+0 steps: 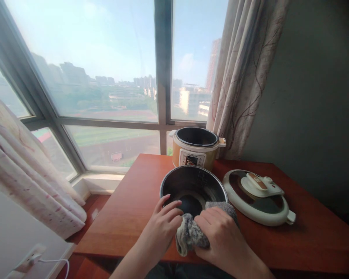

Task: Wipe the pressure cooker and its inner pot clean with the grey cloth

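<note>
A dark inner pot with a shiny rim stands near the front of the table, its opening facing up. My right hand is closed around a grey, speckled cloth, bunched over the pot's near right rim. Part of the cloth hangs down in front, between my hands. At the near left rim is my left hand, its fingers spread and stretched out towards the cloth. The left thumb is hidden, and I cannot tell whether the fingertips touch the cloth or the rim.
Behind the pot stands a yellow and white electric pressure cooker body, uncovered. Its white lid lies to the right on the reddish wooden table. Curtains hang beside the large windows. A white cable is plugged in at lower left.
</note>
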`<state>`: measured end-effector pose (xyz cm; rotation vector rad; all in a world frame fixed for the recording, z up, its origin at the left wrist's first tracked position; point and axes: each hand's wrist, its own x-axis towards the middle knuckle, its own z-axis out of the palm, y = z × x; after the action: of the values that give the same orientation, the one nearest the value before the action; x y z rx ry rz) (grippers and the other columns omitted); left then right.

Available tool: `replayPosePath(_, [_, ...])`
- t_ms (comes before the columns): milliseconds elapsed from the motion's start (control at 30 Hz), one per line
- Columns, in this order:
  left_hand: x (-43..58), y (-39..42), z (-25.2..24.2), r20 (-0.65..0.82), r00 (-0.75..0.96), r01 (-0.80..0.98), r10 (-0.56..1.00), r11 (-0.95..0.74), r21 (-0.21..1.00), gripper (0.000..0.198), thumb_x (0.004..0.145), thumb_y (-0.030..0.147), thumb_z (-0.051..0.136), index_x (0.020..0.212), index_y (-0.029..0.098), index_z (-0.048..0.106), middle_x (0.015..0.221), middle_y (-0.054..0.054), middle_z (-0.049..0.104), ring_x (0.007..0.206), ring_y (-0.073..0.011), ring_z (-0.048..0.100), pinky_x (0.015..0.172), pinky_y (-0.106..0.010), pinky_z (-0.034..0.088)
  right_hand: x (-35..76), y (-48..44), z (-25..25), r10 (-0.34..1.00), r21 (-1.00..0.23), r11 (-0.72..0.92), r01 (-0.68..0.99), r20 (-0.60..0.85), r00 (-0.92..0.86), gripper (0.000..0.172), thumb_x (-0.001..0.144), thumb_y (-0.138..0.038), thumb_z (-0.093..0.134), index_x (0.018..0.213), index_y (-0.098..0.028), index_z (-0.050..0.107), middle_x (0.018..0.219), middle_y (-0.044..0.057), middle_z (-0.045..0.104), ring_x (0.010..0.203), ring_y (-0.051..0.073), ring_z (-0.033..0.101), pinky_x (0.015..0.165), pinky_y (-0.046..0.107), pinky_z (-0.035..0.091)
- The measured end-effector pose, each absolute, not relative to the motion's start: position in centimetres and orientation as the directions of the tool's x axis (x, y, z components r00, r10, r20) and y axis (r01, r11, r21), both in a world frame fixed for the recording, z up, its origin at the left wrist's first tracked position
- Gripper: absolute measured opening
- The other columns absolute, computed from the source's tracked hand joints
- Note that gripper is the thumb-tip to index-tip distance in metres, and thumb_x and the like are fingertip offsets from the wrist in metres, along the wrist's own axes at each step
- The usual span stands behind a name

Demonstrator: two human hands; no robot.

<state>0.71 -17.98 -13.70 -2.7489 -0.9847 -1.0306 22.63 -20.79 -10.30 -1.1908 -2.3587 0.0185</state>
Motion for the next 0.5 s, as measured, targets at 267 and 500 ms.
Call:
replayPosePath(267, [-3.6,-13.1,-11.1,0.441,0.764,0.535,0.471,-0.845,-0.024,0.025,0.086,0.002,0.049,0.078,0.022,0.063,0.148,0.002,0.057,0.15,-0.0253,0.033,0.121,-0.048,0.028,23.9,-20.8,-8.9,0.785,-0.272,0.619,0.737,0.264,-0.561,0.023,0.074,-0.03,0.077,0.086,-0.024,0.058,0.089,-0.001,0.063,0.086,0.021,0.052,0.08,0.035,0.031])
replayPosePath(500, [-5.4,-7.4,-10.3,0.401,0.712,0.636,0.577,-0.772,-0.019,0.033,0.081,-0.005,0.051,0.078,0.023,0.069,0.151,0.001,0.053,0.15,-0.0291,0.032,0.111,-0.051,0.04,25.7,-19.9,-8.0,0.769,-0.278,0.639,0.717,0.21,-0.604,0.023,0.071,-0.024,0.076,0.089,-0.023,0.061,0.094,0.0,0.064,0.09,0.022,0.053,0.082,0.034,0.034])
